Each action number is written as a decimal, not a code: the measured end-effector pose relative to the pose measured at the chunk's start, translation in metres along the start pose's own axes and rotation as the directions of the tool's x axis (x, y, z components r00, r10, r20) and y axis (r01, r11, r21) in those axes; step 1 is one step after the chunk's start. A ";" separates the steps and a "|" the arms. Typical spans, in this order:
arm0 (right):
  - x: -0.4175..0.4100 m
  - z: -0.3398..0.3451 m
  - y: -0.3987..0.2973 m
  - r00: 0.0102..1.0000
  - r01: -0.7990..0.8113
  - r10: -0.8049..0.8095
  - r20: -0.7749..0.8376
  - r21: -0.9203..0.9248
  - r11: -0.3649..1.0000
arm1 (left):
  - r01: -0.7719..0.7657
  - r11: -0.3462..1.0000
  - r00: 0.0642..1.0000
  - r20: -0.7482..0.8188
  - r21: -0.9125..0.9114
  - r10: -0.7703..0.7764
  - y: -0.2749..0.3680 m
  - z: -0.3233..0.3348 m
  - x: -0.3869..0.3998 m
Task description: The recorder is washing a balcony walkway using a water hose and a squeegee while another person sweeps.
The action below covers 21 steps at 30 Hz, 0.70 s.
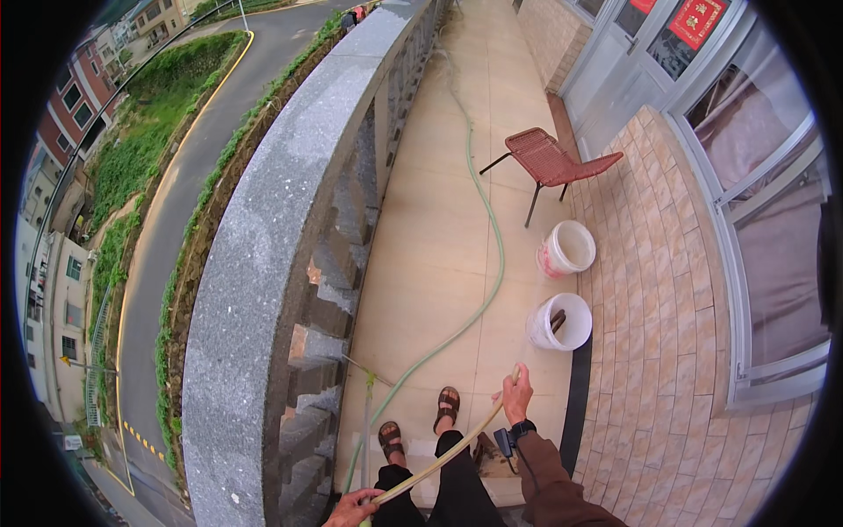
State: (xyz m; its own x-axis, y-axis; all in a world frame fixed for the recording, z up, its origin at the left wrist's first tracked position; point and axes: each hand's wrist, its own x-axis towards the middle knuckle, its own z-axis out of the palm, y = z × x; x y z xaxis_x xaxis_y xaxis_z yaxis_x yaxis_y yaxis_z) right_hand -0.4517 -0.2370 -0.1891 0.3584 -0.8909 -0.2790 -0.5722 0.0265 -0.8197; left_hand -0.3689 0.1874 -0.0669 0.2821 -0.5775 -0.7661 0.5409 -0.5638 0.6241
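A yellowish hose (454, 453) curves in front of my legs from one hand to the other. My right hand (517, 397) grips its upper end, with the fingers near the tip. Lower down, my left hand (355, 508) is closed around the hose at the bottom edge of the view. A thin pole (367, 428) with a green joint and narrow crosspiece stands by the balustrade. Its lower end passes close to my left hand; I cannot tell whether the hand also holds it. A green hose (495, 263) winds along the tiled floor (428, 263) past my sandalled feet.
Two white buckets (568, 247) stand by the tiled wall (649, 316); the nearer bucket (541, 327) contains brown objects (558, 321). Beyond them is a red woven chair (540, 158). A grey stone balustrade (263, 217) runs along the left, above a road (164, 217). A brown object (490, 454) lies behind my right foot.
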 end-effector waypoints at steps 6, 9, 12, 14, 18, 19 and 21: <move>0.008 0.001 0.000 0.999 0.006 -0.008 -0.043 -0.039 0.999 | -0.027 0.996 0.999 0.017 -0.081 0.029 0.017 0.006 0.002; 0.009 0.004 -0.003 0.998 -0.054 0.053 0.030 0.037 0.998 | -0.038 0.999 0.999 -0.009 -0.034 0.037 0.010 0.005 0.002; 0.010 0.008 -0.004 0.995 0.012 -0.008 0.104 -0.037 0.999 | -0.024 0.999 0.999 -0.026 0.047 0.025 -0.007 0.003 0.002; 0.007 0.012 -0.011 0.989 0.030 -0.021 0.144 -0.063 0.998 | -0.039 0.996 0.998 -0.039 0.076 0.042 -0.017 0.002 0.002; 0.004 0.009 -0.010 0.987 0.052 -0.040 0.154 -0.073 0.996 | -0.008 1.000 1.000 -0.012 -0.016 0.008 -0.014 0.002 -0.003; 0.003 0.008 -0.009 0.982 0.070 -0.052 0.180 -0.092 0.993 | 0.000 0.999 1.000 -0.004 -0.035 0.000 -0.015 0.001 -0.004; -0.002 0.007 -0.008 0.975 0.089 -0.063 0.214 -0.114 0.989 | 0.003 1.000 1.000 -0.005 0.000 -0.003 -0.025 -0.001 -0.006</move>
State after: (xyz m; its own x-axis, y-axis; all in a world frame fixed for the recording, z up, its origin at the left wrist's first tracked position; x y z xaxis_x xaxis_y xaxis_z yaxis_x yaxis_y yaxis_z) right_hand -0.4425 -0.2322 -0.1852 0.5437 -0.7728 -0.3272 -0.6182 -0.1052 -0.7790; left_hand -0.3832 0.2055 -0.0777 0.2848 -0.5729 -0.7685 0.5420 -0.5650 0.6221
